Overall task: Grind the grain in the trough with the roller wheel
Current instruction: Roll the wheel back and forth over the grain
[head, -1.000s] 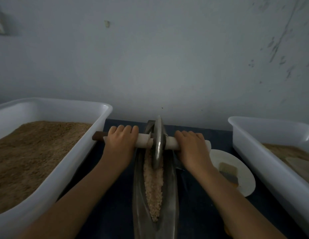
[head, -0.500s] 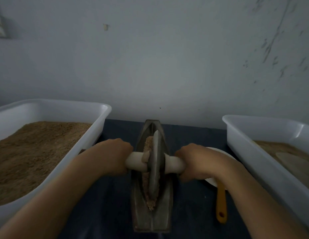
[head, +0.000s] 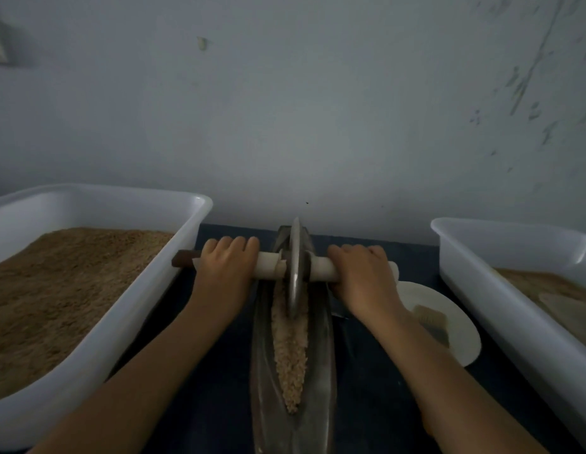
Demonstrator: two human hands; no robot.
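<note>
While both hands' fingers [head: 231, 245] curl over the pale wooden axle [head: 268, 265], the grey metal roller wheel [head: 295, 267] seemingly sits at the far end of the long boat-shaped metal trough [head: 324, 371], whose tan grain [head: 290, 348] stretches back toward the wrists.

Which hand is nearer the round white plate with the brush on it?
Right. The right hand grips the axle handle just beside the round white plate; the left hand grips across the metal trough, farther away.

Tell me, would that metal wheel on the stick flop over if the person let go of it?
Probably. The roller wheel is a thin disc standing on edge in the narrow trough, steadied by the left hand and right hand gripping its axle. It looks like solid metal, so likely heavy, and apt to roll along the groove.
</note>
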